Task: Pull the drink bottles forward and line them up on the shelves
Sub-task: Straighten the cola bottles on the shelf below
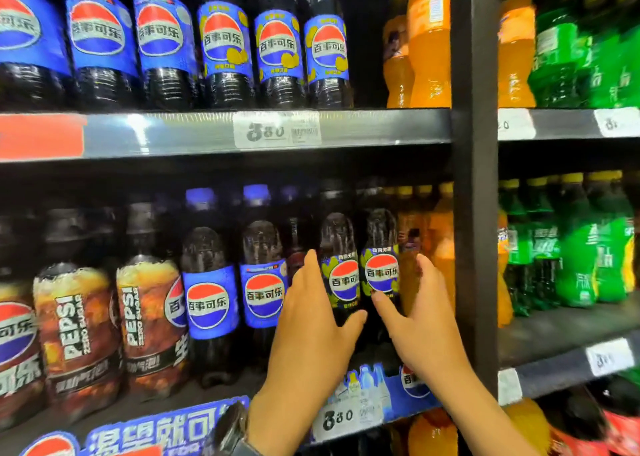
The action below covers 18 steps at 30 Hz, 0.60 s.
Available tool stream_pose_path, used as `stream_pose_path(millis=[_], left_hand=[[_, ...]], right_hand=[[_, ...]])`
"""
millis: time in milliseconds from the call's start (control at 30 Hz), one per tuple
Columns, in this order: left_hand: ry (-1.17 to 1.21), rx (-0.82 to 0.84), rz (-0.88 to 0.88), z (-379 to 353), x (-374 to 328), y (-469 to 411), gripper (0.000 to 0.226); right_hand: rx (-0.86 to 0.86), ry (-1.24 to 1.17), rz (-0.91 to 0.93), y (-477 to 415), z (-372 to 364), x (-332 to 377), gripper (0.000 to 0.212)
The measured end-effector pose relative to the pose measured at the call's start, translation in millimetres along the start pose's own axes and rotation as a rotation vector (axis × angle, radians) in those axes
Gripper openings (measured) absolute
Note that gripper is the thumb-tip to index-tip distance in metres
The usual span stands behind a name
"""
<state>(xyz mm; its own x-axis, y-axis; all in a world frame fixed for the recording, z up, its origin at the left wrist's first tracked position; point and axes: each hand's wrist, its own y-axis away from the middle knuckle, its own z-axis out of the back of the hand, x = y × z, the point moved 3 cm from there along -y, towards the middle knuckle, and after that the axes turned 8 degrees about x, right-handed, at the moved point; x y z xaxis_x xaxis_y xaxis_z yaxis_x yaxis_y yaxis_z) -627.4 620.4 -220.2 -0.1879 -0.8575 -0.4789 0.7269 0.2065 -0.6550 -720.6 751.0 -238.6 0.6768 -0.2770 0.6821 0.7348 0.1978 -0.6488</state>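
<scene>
Two hands reach up to the lower shelf (166,407). The left hand (311,320) is open, with its fingers straight up along the left side of a dark cola bottle (341,258) that has a green and yellow label, and its thumb lies across the front of it. The right hand (420,320) is open too. Its fingers stand by the right side of a second cola bottle (381,247) of the same kind, and its thumb points at the front. These two bottles stand side by side between the hands, a bit farther back than the blue cola bottles (211,303) on the left. Orange bottles (441,247) stand just to the right, next to a dark post (474,213). Green bottles (581,258) are past the post. A watch (228,431) is on the left wrist.
</scene>
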Motion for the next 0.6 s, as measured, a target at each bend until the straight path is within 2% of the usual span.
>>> stream_pose_path(millis=[100,200,367,600], left_hand=[[-0.035,0.031,0.069,-12,3,-5,0.11],[-0.083,0.005,0.111,-18,4,-8,0.112],[-0.124,-0.025,0.138,-23,6,-9,0.108],[-0.191,-0.067,0.169,-24,7,-6,0.105]], right_hand=[[0.064,-0.057,-0.101,-3,-12,-16,0.092],[0.091,-0.047,-0.112,-8,-21,-22,0.091],[0.088,0.037,-0.032,-15,-24,-27,0.07],[0.164,-0.058,0.034,-18,-31,-31,0.05]])
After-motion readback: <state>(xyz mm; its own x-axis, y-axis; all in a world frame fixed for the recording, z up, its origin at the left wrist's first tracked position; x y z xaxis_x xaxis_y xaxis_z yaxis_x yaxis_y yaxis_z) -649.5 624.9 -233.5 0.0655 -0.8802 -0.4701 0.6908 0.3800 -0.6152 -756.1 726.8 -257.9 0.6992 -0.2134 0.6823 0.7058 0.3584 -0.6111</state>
